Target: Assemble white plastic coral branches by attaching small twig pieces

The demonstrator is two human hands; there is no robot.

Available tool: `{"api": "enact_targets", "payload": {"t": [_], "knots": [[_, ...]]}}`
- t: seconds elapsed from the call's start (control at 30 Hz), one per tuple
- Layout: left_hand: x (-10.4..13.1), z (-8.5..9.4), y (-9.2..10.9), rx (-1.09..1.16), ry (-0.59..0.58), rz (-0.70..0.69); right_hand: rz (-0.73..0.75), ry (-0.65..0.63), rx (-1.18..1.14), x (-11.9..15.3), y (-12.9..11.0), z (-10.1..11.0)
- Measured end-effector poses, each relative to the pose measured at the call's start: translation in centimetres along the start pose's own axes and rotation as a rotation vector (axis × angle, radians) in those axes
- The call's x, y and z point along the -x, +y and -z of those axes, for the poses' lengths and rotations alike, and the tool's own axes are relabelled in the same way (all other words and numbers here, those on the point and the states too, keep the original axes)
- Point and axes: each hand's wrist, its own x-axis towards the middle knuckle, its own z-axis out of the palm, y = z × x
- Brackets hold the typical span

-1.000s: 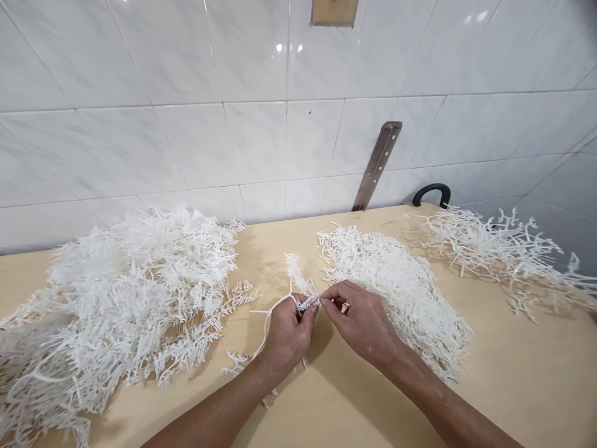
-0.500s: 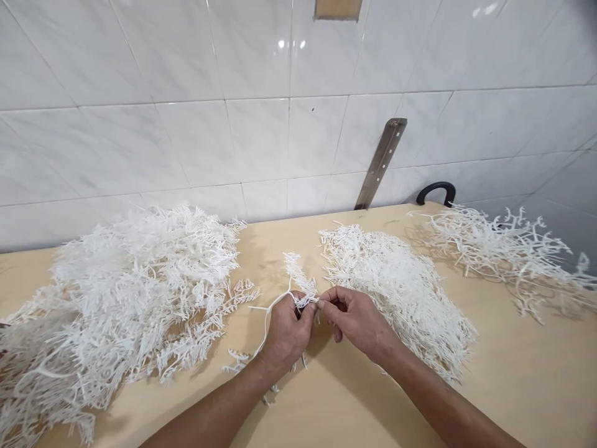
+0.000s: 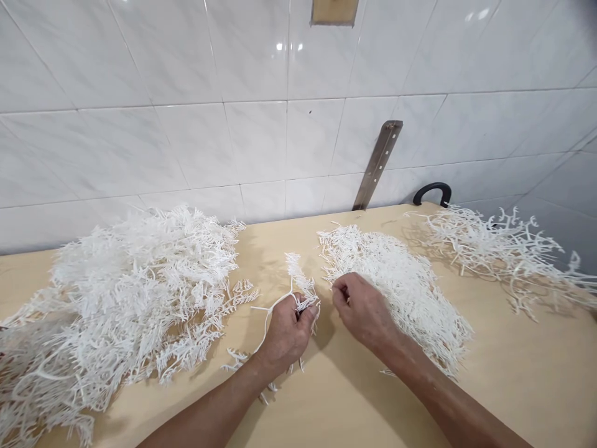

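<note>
My left hand (image 3: pixel 285 331) is closed around a white, branched plastic sprig (image 3: pixel 293 267) with fine needle-like tips. The sprig's thin stem runs back past my wrist, and some forked ends show below the forearm. To the right, my right hand (image 3: pixel 365 313) is apart from the sprig, its fingers curled in. Whether something small sits between those fingertips is hidden. Behind that hand lies a flat heap of short white plastic pieces (image 3: pixel 410 283), partly covered by my hand and forearm.
A big fluffy pile of similar white sprigs (image 3: pixel 144 286) covers the left of the wooden table (image 3: pixel 326 404). Barer white stems (image 3: pixel 494 249) lie at the far right. Against the tiled wall are a metal strip (image 3: pixel 379 165) and a black curved handle (image 3: pixel 433 186).
My right hand has pulled away from the sprig tip to the right, toward the flat heap. My left hand keeps its hold on the sprig, nearly unmoved.
</note>
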Motion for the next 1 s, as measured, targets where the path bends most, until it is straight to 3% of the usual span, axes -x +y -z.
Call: {"api": "enact_targets", "payload": {"t": [0.2,0.27,0.33,0.43,0.53,0.7,1.0], "knots": [[-0.1,0.0,0.3,0.18,-0.005,0.111,-0.061,0.324,0.027,-1.3,1.3,2.4],[-0.3,0.0,0.4,0.22,0.007,0.123,-0.094,0.358,0.033,-1.3,1.1,2.7],[-0.4,0.0,0.5,0.243,0.014,0.118,-0.146,0.21,-0.043,-1.1,0.7,2.6],[-0.4,-0.1,0.5,0.242,0.03,0.122,-0.157,-0.116,-0.208,-0.3,-0.4,1.6],[-0.4,-0.2,0.4,0.229,0.044,0.131,-0.179,-0.271,-0.317,0.4,-1.3,0.4],[-0.4,-0.2,0.3,0.194,0.051,0.142,-0.224,-0.268,-0.354,0.8,-1.7,-0.5],[-0.4,-0.1,0.1,0.143,0.049,0.098,-0.11,-0.181,-0.265,1.0,-2.0,-0.4]]}}
